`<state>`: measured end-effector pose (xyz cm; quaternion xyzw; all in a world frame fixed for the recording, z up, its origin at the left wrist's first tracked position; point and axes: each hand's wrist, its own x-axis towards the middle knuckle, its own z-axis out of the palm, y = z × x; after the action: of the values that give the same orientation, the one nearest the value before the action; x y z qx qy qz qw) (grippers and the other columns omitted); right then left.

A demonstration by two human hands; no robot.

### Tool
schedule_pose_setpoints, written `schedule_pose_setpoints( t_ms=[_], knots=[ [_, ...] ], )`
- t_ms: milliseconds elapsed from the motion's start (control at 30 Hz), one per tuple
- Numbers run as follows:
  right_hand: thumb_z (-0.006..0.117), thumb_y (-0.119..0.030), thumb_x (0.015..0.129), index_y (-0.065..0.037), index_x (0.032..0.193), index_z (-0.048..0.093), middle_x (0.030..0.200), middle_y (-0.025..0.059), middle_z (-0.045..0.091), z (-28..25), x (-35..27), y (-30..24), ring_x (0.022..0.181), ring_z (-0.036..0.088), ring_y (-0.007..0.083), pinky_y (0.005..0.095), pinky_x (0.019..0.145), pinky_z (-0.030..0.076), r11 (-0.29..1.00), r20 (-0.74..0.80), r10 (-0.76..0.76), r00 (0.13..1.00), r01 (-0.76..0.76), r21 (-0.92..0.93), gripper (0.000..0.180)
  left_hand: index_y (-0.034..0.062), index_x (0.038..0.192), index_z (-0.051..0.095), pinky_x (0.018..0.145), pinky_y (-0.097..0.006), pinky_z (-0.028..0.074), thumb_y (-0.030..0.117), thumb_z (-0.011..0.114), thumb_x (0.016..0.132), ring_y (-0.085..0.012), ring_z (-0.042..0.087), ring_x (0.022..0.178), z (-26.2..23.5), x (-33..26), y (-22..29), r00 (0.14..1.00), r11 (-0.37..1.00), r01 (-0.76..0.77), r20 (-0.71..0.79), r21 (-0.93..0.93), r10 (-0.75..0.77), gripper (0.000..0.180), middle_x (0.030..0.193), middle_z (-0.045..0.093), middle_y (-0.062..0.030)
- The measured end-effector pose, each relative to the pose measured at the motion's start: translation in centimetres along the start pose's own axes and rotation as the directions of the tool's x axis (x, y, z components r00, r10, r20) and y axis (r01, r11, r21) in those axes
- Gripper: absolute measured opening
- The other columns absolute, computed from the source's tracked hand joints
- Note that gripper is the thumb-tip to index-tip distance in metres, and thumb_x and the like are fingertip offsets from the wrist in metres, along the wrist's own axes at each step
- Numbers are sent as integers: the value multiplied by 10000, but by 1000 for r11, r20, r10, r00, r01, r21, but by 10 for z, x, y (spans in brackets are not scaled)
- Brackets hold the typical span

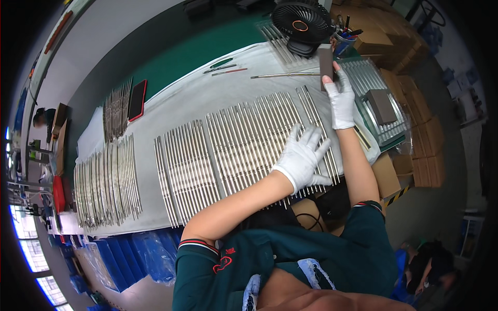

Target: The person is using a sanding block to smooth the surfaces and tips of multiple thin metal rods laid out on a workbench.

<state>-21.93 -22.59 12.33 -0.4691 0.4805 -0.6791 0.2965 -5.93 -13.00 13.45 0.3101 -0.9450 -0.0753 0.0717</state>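
My left hand (302,157), in a white glove, lies with its fingers spread over a row of thin shiny metal rods (249,135) on the white-covered table. It holds nothing I can make out. A few rods (314,122) stand slightly apart to the right of the row, beside its fingertips. Farther up, my right hand (341,101) wears a white glove with some fingertips bare. Its thumb and fingers grip a grey-brown rectangular block (325,62) held upright. Just left of this block, a single long rod (285,75) lies crosswise.
More rods (106,181) lie at the left, near a red-edged phone (137,101). A black fan (301,26) and a pen cup (344,45) stand at the back. At right, a second block (381,106) rests on clear ribbed trays (363,75), with cardboard boxes (423,140) beyond.
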Motion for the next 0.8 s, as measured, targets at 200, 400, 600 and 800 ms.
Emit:
schedule_pose_setpoints(
  t_ms=[200,400,600,800],
  knots=[
    [749,-314,712,-158,1239,619,1349,188,491,-4,2,15,1241,456,391,453,1056,367,434,256,-150,955,296,-851,565,-19,1387,409,1130,-539,160,741,548,723,-387,319,1375,-1,4,-23,986,983,164,23,86,-167,1019,1430,383,-276],
    [749,-373,691,-274,1018,738,1431,164,417,14,23,4,1359,303,414,477,1108,287,308,541,-174,823,567,-764,343,-33,1383,403,1130,-533,174,718,592,708,-389,321,1372,-3,10,-17,972,974,220,67,55,-223,1028,1432,378,-278],
    [727,-352,718,-270,851,777,1400,98,489,40,42,1,1344,349,388,477,1104,285,219,814,-19,580,797,-563,164,-22,1388,404,1136,-520,165,701,618,698,-382,293,1386,-1,10,-16,972,973,230,49,2,-230,1021,1434,370,-271],
    [746,-337,712,-241,900,779,1405,91,493,44,49,-10,1373,329,344,419,1124,280,250,839,100,535,802,-542,214,-11,1411,380,1146,-514,140,716,586,719,-378,256,1406,-2,11,-16,964,970,244,103,18,-244,1025,1457,340,-272]
  ],
)
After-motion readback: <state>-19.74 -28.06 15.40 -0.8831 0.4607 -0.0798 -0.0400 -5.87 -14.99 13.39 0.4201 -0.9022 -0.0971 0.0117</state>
